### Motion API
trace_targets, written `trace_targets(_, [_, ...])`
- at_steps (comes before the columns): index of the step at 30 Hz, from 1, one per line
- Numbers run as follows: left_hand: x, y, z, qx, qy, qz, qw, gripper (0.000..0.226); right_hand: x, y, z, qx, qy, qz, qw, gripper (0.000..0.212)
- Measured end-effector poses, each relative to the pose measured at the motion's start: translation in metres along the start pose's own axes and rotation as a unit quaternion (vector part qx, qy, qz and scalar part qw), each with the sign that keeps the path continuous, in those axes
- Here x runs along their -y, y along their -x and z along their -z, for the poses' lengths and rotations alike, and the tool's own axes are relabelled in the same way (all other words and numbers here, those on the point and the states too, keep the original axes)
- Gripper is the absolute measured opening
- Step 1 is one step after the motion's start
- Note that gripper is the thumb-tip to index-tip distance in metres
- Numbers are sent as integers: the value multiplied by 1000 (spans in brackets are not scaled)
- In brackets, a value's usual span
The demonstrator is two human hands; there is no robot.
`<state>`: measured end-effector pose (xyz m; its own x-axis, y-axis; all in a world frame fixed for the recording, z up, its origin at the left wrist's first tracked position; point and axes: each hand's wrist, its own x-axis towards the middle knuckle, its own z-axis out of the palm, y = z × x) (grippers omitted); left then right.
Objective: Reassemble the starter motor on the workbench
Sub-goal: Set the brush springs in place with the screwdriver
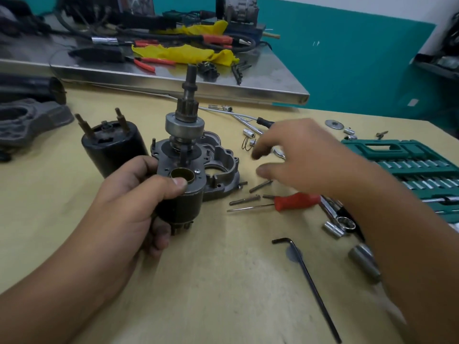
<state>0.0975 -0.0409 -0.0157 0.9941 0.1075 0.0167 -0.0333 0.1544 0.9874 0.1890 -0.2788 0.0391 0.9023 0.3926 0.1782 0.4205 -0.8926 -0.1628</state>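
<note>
My left hand grips the dark starter motor body and holds it upright above the bench, thumb beside its brass bush. The pinion shaft and drive gear stick up from its top. Behind it lies the grey aluminium housing cover. A black cylindrical motor casing with two studs stands to the left. My right hand hovers blurred over loose bolts, fingers loosely spread, holding nothing.
A red-handled screwdriver, a black hex key and loose sockets lie on the wooden bench. A green socket set case sits at the right. A metal table with cables and pliers stands behind.
</note>
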Motion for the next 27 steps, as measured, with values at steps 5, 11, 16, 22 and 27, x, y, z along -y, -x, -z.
trace_targets(5, [-1,-1,1,-14,22,6,1000,12,29,-15,-23,33,-27,34,999,47])
trace_targets(11, [-4,0,2,-24,54,-18,998,9,32,-40,-28,56,3,114,992,21])
trace_targets(16, [-6,-3,7,-44,74,-31,996,13,30,-71,-28,0,-80,92,993,9])
trace_targets(22, [-2,-9,8,-53,66,-27,996,12,29,-67,-40,-8,-119,47,992,20])
trace_targets(27, [1,-10,9,-51,52,-13,997,11,3,-25,-28,40,-103,-21,994,24])
